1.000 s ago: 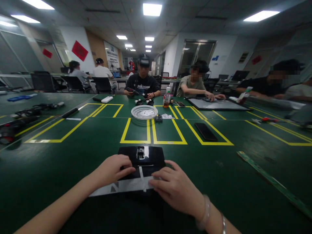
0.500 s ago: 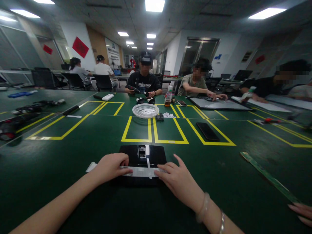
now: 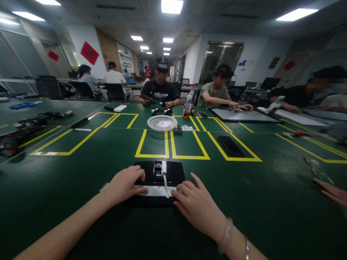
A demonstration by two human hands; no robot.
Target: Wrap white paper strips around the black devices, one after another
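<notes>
Right in front of me lies a black rectangular panel (image 3: 173, 173) with a square socket (image 3: 158, 168) in its upper middle. A pale, silvery flat strip (image 3: 154, 191) runs across it, its left end sticking out past my wrist. From beside the socket a narrow white ribbon (image 3: 165, 182) comes down over the strip. My left hand (image 3: 126, 184) is closed on the strip, thumb along it and fingers curled at the panel's left edge. At the strip's right end, my right hand (image 3: 196, 202) has thumb and fingertips closed on it, little finger raised.
Beyond the panel stand a white plastic basket (image 3: 162, 123) and a drink bottle (image 3: 187, 108). A black phone (image 3: 230, 145) lies inside yellow tape lines. Dark tools (image 3: 16, 135) are at left. A co-worker's hand (image 3: 332, 193) is by a green board (image 3: 320, 171); other people sit opposite.
My right hand has shifted slightly, its thumb now showing below the strip. The strip's left end has turned a little. At far right, the green board and co-worker's hand have moved up and away.
</notes>
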